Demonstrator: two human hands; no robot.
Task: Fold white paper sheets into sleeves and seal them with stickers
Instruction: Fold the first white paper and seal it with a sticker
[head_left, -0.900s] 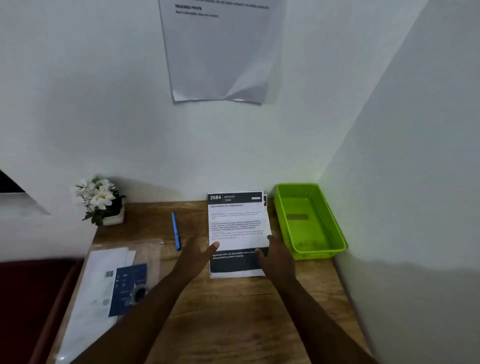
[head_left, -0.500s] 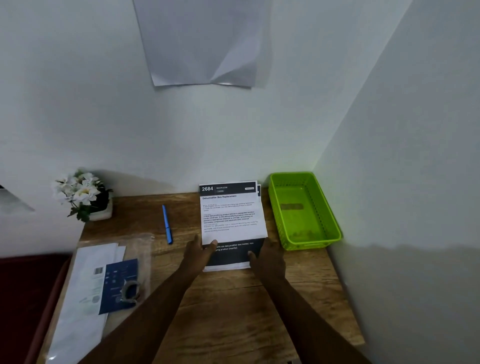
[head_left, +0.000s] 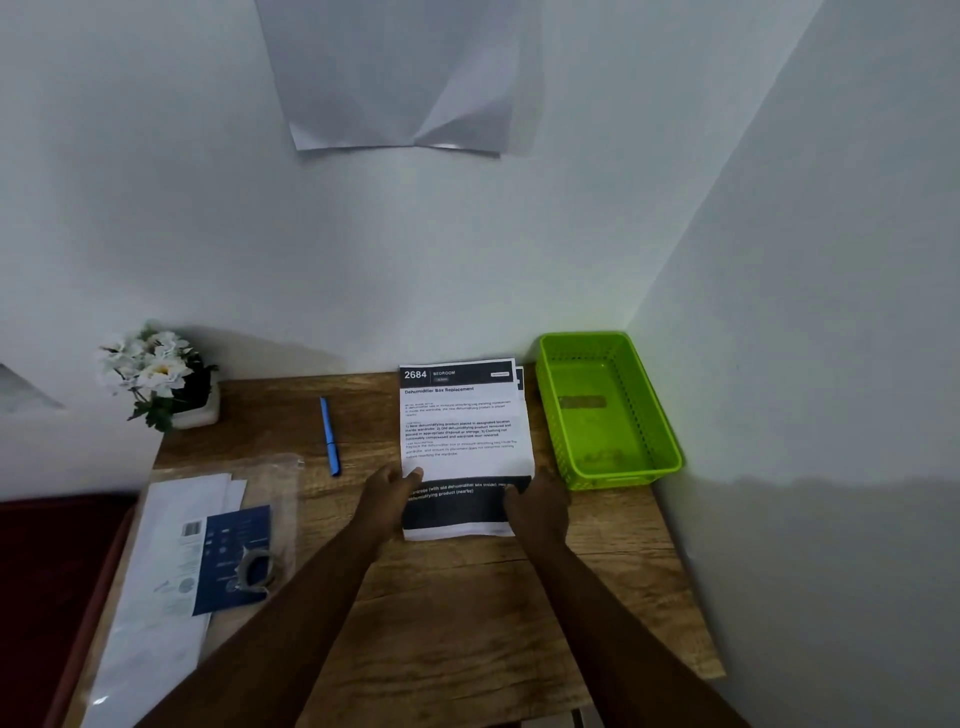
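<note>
A small pot of white flowers (head_left: 156, 376) stands at the far left corner of the wooden counter (head_left: 467, 613), well to the left of the printed sheets; nearer the person, also far left of the sheets, a clear plastic sleeve (head_left: 208, 545) holds white papers and a dark blue card, with a small metal ring lying on it; a blue pen (head_left: 329, 435) lies just left of the sheets, pointing away from the person; the left hand (head_left: 387, 496) grips the stack of printed sheets (head_left: 462, 441) at its lower left edge, thumb laid over the top page; the stack lies flat on the counter against the back wall, the top page headed "2684 BEDROOM"; the right hand (head_left: 535, 506) holds the stack's lower right corner, fingers curled over its edge; a green plastic basket (head_left: 660, 441) sits just right of the sheets, in the corner; above the sheets a creased paper (head_left: 400, 78) hangs on the wall.
</note>
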